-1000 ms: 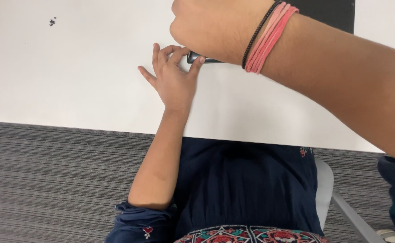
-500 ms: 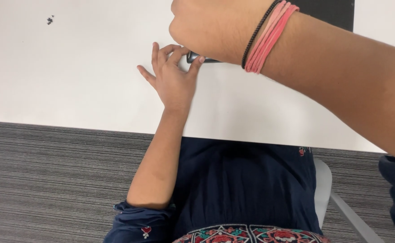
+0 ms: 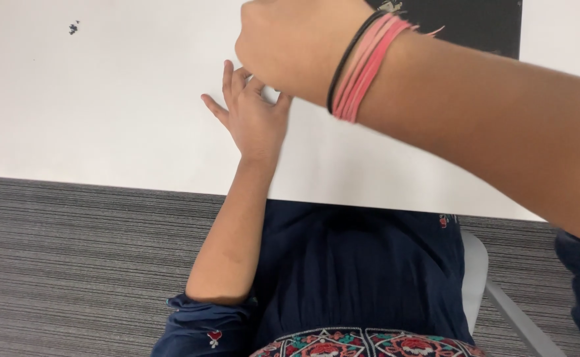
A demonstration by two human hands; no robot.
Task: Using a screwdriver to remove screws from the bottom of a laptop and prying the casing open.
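The left hand [image 3: 253, 116] rests open on the white table [image 3: 105, 119]; the right hand [image 3: 290, 43], loosely closed, hovers just above it, its hold hidden.

On our table [image 3: 105, 119]: left hand [image 3: 253, 119] resting at centre, right hand [image 3: 290, 43] raised above it. Mat [image 3: 475, 26] far right; specks [image 3: 72, 28] far left.

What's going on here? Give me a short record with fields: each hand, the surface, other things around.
left hand: resting on the white table, fingers spread, empty as far as can be seen
right hand: raised close to the camera, hiding the left fingertips; grip cannot be told
wrist: pink and black bands
table items: dark mat at far edge; tiny dark specks
below: grey striped carpet, chair
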